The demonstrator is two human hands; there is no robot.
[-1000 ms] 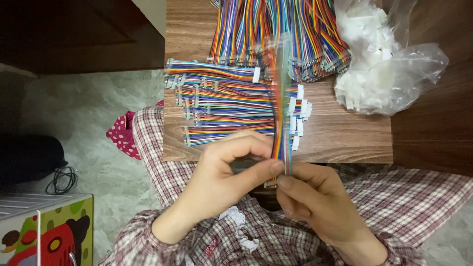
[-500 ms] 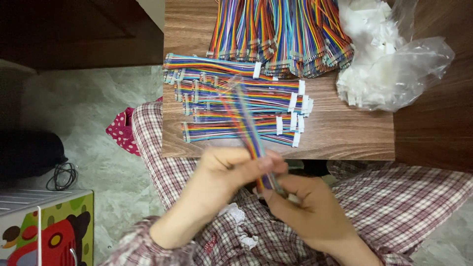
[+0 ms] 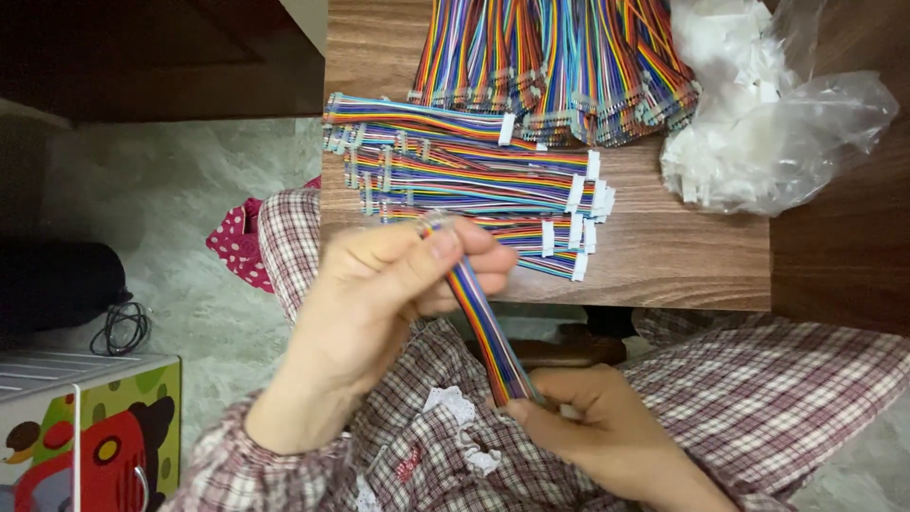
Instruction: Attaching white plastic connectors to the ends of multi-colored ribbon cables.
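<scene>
Two hands share one rainbow ribbon cable (image 3: pixel 482 318), which runs on a slant from the left hand (image 3: pixel 398 284) down to the right hand (image 3: pixel 583 417), stretched fairly straight between them over the person's checked lap. Held at both ends this way, the flat strip stays taut and untwisted, its coloured stripes facing up toward the camera.

The left grip is closed around the upper end: the thumb presses the cable against the curled fingers, and only a small bit of the end pokes out above the knuckles. The right grip pinches the lower end between thumb and fingertips; whether a connector sits inside that pinch is hard to tell, since the fingers cover it.

Just beyond the left hand, on the wooden tabletop (image 3: pixel 664 265), lies a pile of finished cables (image 3: pixel 474 180) laid roughly parallel, each with a white connector at its right end, so the ends line up in a loose stack. Farther back, a dense bundle of ribbon cables (image 3: pixel 559 66) stands side by side along the far edge. To the right of it a clear plastic bag (image 3: pixel 768 123) holds small white connector pieces, within easy reach of the right hand. A colourful box (image 3: pixel 90 436) rests on the floor at lower left, well apart from the work.
</scene>
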